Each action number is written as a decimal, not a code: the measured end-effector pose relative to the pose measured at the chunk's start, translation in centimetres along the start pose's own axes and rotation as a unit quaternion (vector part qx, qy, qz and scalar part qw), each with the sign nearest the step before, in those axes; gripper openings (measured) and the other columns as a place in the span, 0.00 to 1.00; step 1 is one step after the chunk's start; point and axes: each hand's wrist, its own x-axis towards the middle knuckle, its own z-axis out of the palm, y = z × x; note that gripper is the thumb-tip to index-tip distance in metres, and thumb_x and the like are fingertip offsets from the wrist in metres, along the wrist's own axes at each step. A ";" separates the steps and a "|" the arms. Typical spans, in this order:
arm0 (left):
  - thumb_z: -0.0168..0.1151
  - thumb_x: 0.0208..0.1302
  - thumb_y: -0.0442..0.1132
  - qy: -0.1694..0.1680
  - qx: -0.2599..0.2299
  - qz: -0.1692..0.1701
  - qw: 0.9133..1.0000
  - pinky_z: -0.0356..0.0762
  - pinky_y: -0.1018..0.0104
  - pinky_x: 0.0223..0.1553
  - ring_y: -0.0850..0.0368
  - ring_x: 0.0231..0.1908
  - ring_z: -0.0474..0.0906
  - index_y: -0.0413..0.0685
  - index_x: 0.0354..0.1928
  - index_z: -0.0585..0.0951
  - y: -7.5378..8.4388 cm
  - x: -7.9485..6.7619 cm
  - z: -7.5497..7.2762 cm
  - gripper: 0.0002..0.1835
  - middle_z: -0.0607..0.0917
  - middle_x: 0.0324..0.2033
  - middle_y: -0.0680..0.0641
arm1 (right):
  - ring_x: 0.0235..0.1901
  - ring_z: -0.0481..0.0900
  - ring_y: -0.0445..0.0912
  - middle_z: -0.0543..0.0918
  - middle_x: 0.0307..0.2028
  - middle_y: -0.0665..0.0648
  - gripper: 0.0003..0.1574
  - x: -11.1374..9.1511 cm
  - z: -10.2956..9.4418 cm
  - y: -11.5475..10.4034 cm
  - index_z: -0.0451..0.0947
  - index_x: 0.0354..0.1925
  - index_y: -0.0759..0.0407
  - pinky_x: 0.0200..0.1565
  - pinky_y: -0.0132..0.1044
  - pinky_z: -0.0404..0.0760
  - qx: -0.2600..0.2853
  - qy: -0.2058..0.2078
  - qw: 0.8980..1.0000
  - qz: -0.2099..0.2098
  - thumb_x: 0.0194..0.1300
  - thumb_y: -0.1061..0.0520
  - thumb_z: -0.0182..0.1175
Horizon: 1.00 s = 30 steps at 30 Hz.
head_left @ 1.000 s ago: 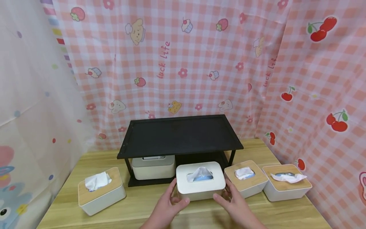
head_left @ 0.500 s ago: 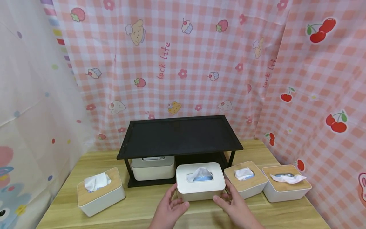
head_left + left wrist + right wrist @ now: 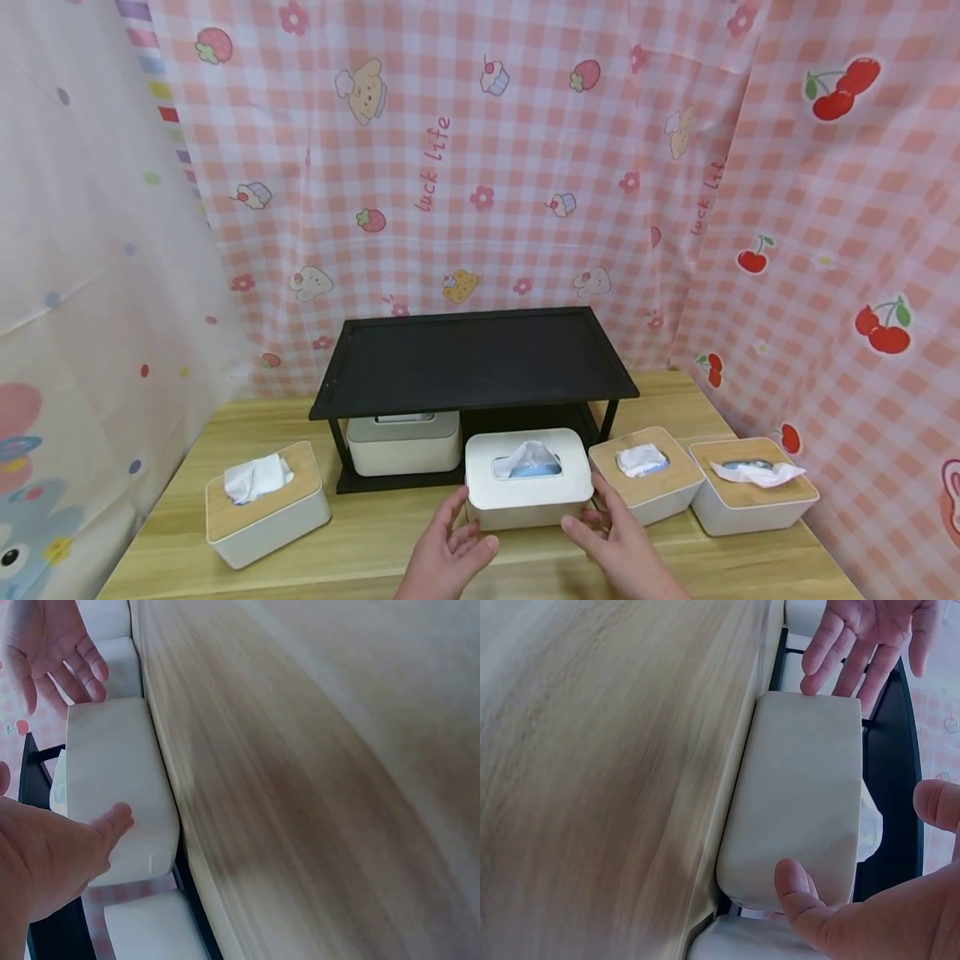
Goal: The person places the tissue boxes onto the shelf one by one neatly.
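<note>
A white-lidded tissue box, a tissue rising from its slot, stands on the wooden table before the black shelf. My left hand is at its left front corner, fingers loosely bent. At the right front corner is my right hand, index finger along the side and thumb near the front. In the left wrist view, the left thumb overlaps the front of the box. From the right wrist, the left fingers look relaxed at the far end of the box. Whether the fingertips press it is unclear.
On the shelf's lower level at left sits another pale tissue box. Wood-lidded tissue boxes stand at left, just right of the hands, and farther right. Patterned curtains hang behind and at both sides.
The left hand has shifted slightly right and down, its fingers drawn a little lower along the box's corner. The right hand stays almost the same. The white-lidded box keeps its place.
</note>
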 end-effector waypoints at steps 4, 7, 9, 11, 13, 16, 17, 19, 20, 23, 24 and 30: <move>0.71 0.59 0.51 -0.001 0.002 -0.004 1.000 0.74 0.50 0.64 0.31 0.68 0.65 0.48 0.76 0.56 -0.2 0.2 0.0 0.48 0.49 0.76 0.29 | 0.59 0.76 0.52 0.62 0.72 0.70 0.57 -0.1 0.0 0.1 0.47 0.76 0.64 0.55 0.45 0.81 -0.010 0.004 1.000 -0.006 0.65 0.40 0.64; 0.71 0.59 0.52 -0.002 0.005 -0.005 1.000 0.74 0.50 0.63 0.31 0.69 0.64 0.48 0.76 0.56 -0.3 0.5 0.0 0.49 0.48 0.76 0.30 | 0.60 0.76 0.53 0.63 0.72 0.70 0.57 0.0 0.0 0.1 0.47 0.76 0.65 0.55 0.46 0.81 -0.015 0.007 1.000 -0.009 0.65 0.40 0.64; 0.71 0.59 0.53 -0.005 0.005 -0.004 1.000 0.75 0.50 0.63 0.31 0.69 0.64 0.48 0.77 0.55 -0.3 0.6 0.0 0.49 0.48 0.76 0.30 | 0.60 0.75 0.53 0.63 0.72 0.69 0.57 0.0 0.0 0.0 0.47 0.76 0.65 0.56 0.47 0.80 -0.014 0.009 1.000 -0.006 0.65 0.40 0.64; 0.70 0.60 0.53 -0.009 0.008 -0.002 1.000 0.75 0.50 0.62 0.30 0.69 0.63 0.47 0.77 0.54 -0.3 0.8 -0.1 0.50 0.48 0.76 0.30 | 0.61 0.74 0.54 0.62 0.72 0.68 0.58 0.1 0.0 0.0 0.47 0.76 0.63 0.57 0.47 0.80 -0.010 0.010 1.000 0.001 0.65 0.39 0.63; 0.70 0.61 0.52 -0.014 0.008 -0.001 1.000 0.76 0.49 0.62 0.29 0.69 0.63 0.46 0.77 0.53 -0.2 0.8 -0.1 0.50 0.47 0.76 0.30 | 0.62 0.74 0.54 0.62 0.73 0.69 0.58 0.1 0.1 -0.1 0.47 0.77 0.62 0.58 0.48 0.80 -0.004 0.012 1.000 0.002 0.64 0.39 0.64; 0.68 0.62 0.53 -0.018 0.013 -0.001 1.000 0.75 0.47 0.61 0.29 0.69 0.62 0.45 0.77 0.52 0.0 0.9 -0.1 0.50 0.47 0.76 0.29 | 0.62 0.74 0.54 0.62 0.73 0.68 0.57 0.2 0.1 -0.2 0.48 0.77 0.60 0.58 0.47 0.80 0.005 0.014 1.000 0.001 0.64 0.39 0.65; 0.68 0.62 0.53 -0.018 0.014 -0.003 1.000 0.75 0.47 0.61 0.29 0.69 0.62 0.46 0.77 0.52 0.1 0.9 -0.1 0.50 0.47 0.76 0.29 | 0.62 0.74 0.54 0.63 0.73 0.68 0.57 0.2 0.1 -0.2 0.48 0.77 0.59 0.58 0.47 0.80 0.008 0.014 1.000 0.001 0.63 0.39 0.65; 0.68 0.62 0.54 -0.016 0.019 -0.006 1.000 0.76 0.48 0.61 0.29 0.69 0.63 0.45 0.77 0.52 0.2 1.1 -0.1 0.50 0.47 0.76 0.28 | 0.61 0.74 0.53 0.63 0.72 0.67 0.58 0.2 0.2 -0.2 0.48 0.77 0.58 0.57 0.47 0.80 0.010 0.015 1.000 0.003 0.63 0.39 0.66; 0.68 0.62 0.55 -0.016 0.020 -0.008 1.000 0.76 0.48 0.61 0.29 0.69 0.63 0.46 0.77 0.52 0.2 1.1 -0.1 0.51 0.47 0.76 0.28 | 0.61 0.74 0.53 0.64 0.72 0.67 0.58 0.2 0.2 -0.2 0.48 0.77 0.58 0.57 0.47 0.80 0.010 0.015 1.000 0.004 0.63 0.39 0.66; 0.68 0.62 0.56 -0.014 0.025 -0.009 1.000 0.76 0.47 0.61 0.29 0.69 0.63 0.46 0.77 0.52 0.3 1.3 -0.1 0.50 0.47 0.76 0.28 | 0.61 0.73 0.53 0.64 0.71 0.67 0.59 0.3 0.1 -0.3 0.47 0.77 0.59 0.56 0.48 0.80 0.005 0.013 1.000 0.012 0.63 0.37 0.65; 0.68 0.62 0.56 -0.014 0.026 -0.007 1.000 0.76 0.47 0.61 0.29 0.69 0.63 0.47 0.77 0.52 0.3 1.3 -0.1 0.50 0.47 0.76 0.28 | 0.62 0.73 0.54 0.64 0.72 0.67 0.59 0.3 0.1 -0.4 0.47 0.77 0.59 0.56 0.48 0.80 0.002 0.013 1.000 0.013 0.63 0.37 0.65; 0.66 0.64 0.54 -0.021 0.016 -0.003 1.000 0.72 0.43 0.63 0.28 0.70 0.59 0.49 0.78 0.51 0.7 1.4 0.0 0.48 0.46 0.77 0.30 | 0.64 0.72 0.57 0.62 0.72 0.68 0.60 0.4 0.2 -0.6 0.45 0.77 0.60 0.57 0.51 0.79 0.000 0.013 1.000 0.014 0.63 0.36 0.64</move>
